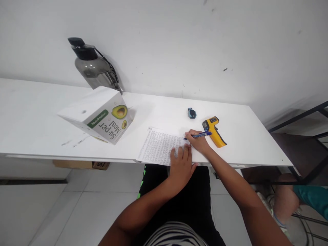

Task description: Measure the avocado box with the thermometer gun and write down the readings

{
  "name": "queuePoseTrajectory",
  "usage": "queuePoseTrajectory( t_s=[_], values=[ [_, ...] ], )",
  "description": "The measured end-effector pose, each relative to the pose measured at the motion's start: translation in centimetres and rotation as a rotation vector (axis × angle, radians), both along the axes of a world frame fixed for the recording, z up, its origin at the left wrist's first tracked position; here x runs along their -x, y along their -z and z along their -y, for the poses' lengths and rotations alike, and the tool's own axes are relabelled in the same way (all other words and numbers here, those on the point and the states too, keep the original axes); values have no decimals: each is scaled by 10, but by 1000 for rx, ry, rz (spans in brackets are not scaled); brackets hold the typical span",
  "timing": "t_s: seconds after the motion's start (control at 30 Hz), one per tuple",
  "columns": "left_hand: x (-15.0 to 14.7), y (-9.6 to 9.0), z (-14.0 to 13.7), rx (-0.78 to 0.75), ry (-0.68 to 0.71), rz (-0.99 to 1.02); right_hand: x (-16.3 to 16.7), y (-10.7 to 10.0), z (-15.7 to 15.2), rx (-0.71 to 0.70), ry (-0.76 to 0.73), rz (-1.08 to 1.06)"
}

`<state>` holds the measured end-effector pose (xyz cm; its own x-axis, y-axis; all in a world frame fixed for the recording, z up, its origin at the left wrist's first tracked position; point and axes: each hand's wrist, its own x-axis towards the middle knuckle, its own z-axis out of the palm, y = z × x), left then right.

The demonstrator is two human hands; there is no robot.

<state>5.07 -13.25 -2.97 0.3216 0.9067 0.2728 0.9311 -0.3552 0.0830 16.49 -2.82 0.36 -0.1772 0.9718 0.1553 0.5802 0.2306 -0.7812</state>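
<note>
A sheet of paper (156, 145) covered in rows of small dark marks lies on the white table, its lower edge reaching the table's front edge. My left hand (181, 167) rests flat on the sheet's lower right part, fingers stretched out. Just above it, my right hand (198, 141) grips a blue pen (201, 135), whose tip is at the right side of the sheet. Right beside that hand lies a yellow and black infrared thermometer gun (217, 137). Farther back sits a small blue watch (191, 113).
On the left stands a white box (112, 126) with avocado pictures, tilted in view. Behind it a grey bottle (94, 71) with a black cap stands by the wall. Under the table is a cardboard box (74, 164). Another person's leg (285, 196) shows at the lower right near a dark frame.
</note>
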Motion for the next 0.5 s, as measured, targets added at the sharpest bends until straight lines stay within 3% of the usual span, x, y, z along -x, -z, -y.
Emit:
queuePoseTrajectory(
  t_s=[0.5],
  values=[
    [0, 2, 0, -7, 3, 2, -1, 1, -1, 48, -27, -15]
  ],
)
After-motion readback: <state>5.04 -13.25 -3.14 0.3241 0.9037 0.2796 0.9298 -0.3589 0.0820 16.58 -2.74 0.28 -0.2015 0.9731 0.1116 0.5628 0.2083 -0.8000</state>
